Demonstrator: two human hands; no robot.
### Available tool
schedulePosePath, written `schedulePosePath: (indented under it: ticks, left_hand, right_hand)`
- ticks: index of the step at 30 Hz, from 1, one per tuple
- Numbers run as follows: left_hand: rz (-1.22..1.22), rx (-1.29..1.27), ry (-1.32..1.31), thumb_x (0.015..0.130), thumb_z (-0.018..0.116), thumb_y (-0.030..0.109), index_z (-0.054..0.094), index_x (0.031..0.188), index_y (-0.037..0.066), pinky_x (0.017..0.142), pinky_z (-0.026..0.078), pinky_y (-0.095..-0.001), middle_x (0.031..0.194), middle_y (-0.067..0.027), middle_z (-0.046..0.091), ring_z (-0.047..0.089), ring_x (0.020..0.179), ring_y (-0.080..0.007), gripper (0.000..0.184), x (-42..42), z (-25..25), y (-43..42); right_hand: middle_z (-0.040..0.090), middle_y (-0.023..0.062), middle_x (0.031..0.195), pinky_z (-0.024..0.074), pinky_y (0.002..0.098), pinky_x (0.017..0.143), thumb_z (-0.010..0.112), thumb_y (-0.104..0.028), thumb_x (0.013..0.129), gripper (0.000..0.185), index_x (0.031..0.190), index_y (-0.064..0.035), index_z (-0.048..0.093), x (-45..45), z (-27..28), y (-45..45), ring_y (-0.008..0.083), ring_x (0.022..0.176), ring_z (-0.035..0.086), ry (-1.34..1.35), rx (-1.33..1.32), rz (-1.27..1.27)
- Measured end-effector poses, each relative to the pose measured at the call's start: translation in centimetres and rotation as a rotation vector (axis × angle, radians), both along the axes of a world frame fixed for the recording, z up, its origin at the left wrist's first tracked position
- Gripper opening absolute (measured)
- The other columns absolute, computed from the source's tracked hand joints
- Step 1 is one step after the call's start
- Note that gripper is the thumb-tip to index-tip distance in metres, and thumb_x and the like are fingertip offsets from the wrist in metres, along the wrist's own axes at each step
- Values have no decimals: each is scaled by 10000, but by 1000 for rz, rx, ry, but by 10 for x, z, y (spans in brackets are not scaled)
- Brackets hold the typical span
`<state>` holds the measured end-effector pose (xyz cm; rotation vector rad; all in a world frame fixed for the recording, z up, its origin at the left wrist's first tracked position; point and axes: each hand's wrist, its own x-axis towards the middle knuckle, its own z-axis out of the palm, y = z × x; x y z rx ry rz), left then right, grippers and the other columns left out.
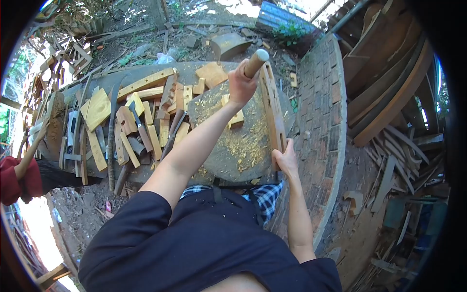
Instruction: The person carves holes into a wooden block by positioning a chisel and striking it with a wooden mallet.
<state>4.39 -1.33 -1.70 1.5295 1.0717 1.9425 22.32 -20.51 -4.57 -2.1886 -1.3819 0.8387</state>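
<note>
My left hand (243, 85) is raised over the work surface, its fingers wrapped round a thick round wooden stick (256, 62) with a pale flat end. Whatever lies below the fist on this stick is hidden. My right hand (287, 158) grips the near end of a long wooden rail (273, 107) with slots cut along it. The rail stretches away from me at the right side of the surface, its far end just beside the stick. A small wooden block (235, 119) lies among yellow wood chips left of the rail.
Many wood offcuts and a flat square board (98, 109) crowd the left of the dark worktop (233, 158). A chisel-like tool (140, 124) lies among them. Another person's red sleeve (20, 180) shows far left. A low brick wall (321, 117) runs along the right, beside stacked curved timber (394, 92).
</note>
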Motion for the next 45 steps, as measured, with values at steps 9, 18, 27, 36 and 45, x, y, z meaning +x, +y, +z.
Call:
schedulePosePath:
  ticks: [9, 18, 27, 36, 45]
  left_hand:
    - [-2, -88, -47, 830, 702, 147, 590, 861, 12, 600, 476, -368, 726, -205, 609, 603, 706, -414, 178, -7, 10, 7]
    - [-34, -123, -44, 842, 692, 149, 586, 857, 7, 589, 464, -351, 687, -200, 585, 563, 658, -415, 178, -7, 12, 8]
    - [-107, -186, -7, 861, 689, 201, 590, 823, -9, 587, 442, -323, 630, -125, 551, 468, 571, -155, 235, -15, 12, 19]
    - [-162, -170, 14, 866, 699, 210, 580, 799, 0, 575, 432, -297, 617, -52, 535, 466, 595, -101, 250, -17, 12, 17]
    - [-301, -302, -200, 888, 695, 164, 544, 710, 57, 389, 298, -219, 542, 21, 480, 405, 429, -44, 257, -27, 2, 41]
  right_hand:
    - [604, 80, 772, 500, 271, 554, 622, -250, 882, 506, 1294, -21, 438, -10, 132, 16, 141, 592, 597, 678, 125, 100]
    - [624, 106, 912, 500, 332, 737, 648, -245, 874, 503, 1266, -40, 409, -48, 225, 25, 206, 773, 623, -22, 673, 369]
    - [667, 206, 973, 537, 410, 754, 612, -315, 897, 506, 1257, -7, 436, -21, 128, 26, 326, 854, 681, 27, 417, 159]
    - [606, 193, 1133, 482, 473, 840, 629, -527, 849, 727, 1357, -54, 412, -27, -4, 4, 372, 985, 616, -693, 294, 258]
    - [549, 137, 1150, 449, 407, 837, 732, -504, 750, 897, 1387, 13, 369, -153, -43, 86, 279, 1016, 542, -377, 456, 268]
